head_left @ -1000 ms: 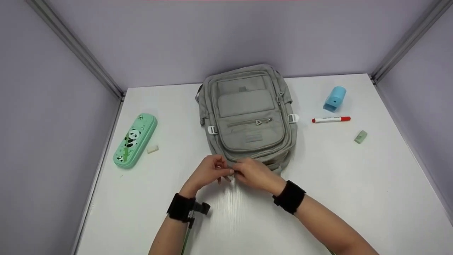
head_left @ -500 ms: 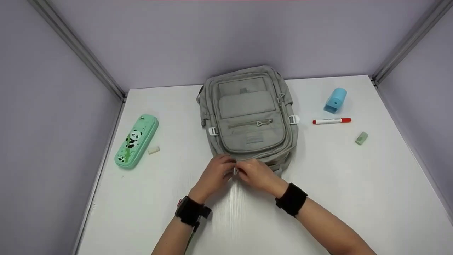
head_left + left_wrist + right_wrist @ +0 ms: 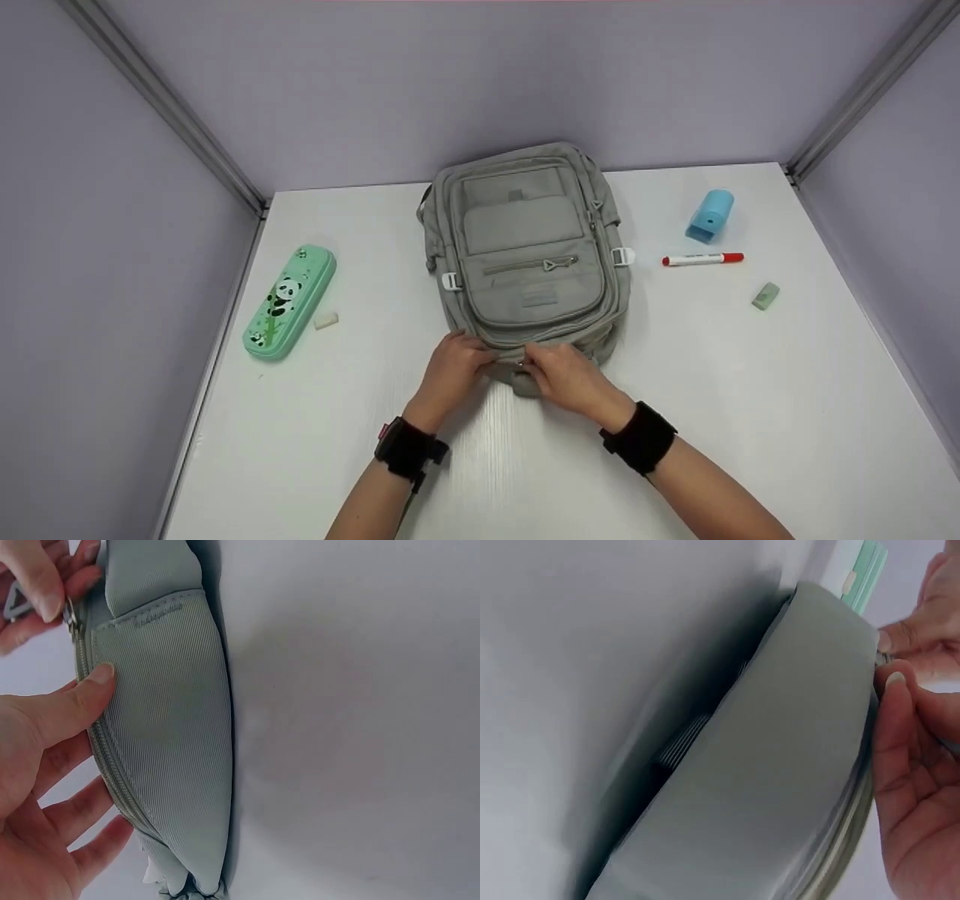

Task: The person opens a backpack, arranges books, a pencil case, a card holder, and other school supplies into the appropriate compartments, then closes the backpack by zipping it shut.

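Observation:
A grey backpack [image 3: 525,225] lies on the table with its front panel up and its bottom end toward me. My left hand [image 3: 452,369] grips the fabric edge at that end, its thumb over a closed-toothed zipper [image 3: 112,765] and the other fingers behind it, as the left wrist view shows. Just to the right, my right hand [image 3: 571,379] pinches the zipper at its metal slider [image 3: 72,619]. A triangular zipper pull [image 3: 16,604] shows among the right hand's fingers in the left wrist view. In the right wrist view the right fingertips [image 3: 895,682] meet at the bag's edge.
A green panda pencil case [image 3: 289,302] and a small whitish eraser [image 3: 326,321] lie left of the backpack. To its right are a blue pencil sharpener [image 3: 710,216], a red-capped marker [image 3: 703,259] and a small green block [image 3: 766,295]. Pale walls border the table's back and sides.
My left hand has moved from the zipper pull onto the bag's edge. My right hand has slid right along the zipper with the pull, and the bag's bottom edge between the hands now shows.

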`<state>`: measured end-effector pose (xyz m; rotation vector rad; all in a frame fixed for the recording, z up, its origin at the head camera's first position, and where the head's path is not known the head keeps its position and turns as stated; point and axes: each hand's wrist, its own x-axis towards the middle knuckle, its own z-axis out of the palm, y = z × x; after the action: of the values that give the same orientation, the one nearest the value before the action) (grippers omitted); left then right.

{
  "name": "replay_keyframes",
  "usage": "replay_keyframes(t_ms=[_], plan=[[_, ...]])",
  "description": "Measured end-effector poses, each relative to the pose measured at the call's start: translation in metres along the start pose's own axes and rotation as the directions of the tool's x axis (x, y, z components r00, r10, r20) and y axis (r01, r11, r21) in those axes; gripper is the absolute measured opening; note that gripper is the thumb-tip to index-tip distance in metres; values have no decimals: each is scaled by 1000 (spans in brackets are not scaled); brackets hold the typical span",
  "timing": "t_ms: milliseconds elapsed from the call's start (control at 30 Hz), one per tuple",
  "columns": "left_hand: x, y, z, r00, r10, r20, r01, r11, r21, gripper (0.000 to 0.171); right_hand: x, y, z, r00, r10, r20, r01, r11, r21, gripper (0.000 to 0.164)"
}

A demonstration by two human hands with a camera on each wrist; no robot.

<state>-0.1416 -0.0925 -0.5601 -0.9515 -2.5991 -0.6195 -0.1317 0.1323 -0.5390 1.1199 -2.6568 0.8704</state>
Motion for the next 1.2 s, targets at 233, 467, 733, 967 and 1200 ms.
replay_keyframes(t_ms=[233, 467, 733, 967, 1200], plan=[[-1, 0, -1, 1000, 7, 6, -7, 998, -57, 14, -23, 20, -25, 993, 118, 3, -118, 992, 49, 16], [-4, 0, -5, 999, 27, 35, -22, 991, -130, 10, -38, 41, -46, 969, 245, 22, -246, 964, 98, 14], [-10, -7, -15, 997, 7, 80, 5, 989, -147, 8, -48, 60, -61, 937, 350, 10, -350, 934, 73, 16], [-9, -7, -20, 991, -27, 130, 43, 991, -128, 4, -58, 65, -59, 896, 435, 85, -443, 889, 119, 6], [2, 9, -14, 993, -20, 121, 32, 995, -99, 19, -62, 64, -56, 883, 453, 127, -465, 881, 91, 6]])
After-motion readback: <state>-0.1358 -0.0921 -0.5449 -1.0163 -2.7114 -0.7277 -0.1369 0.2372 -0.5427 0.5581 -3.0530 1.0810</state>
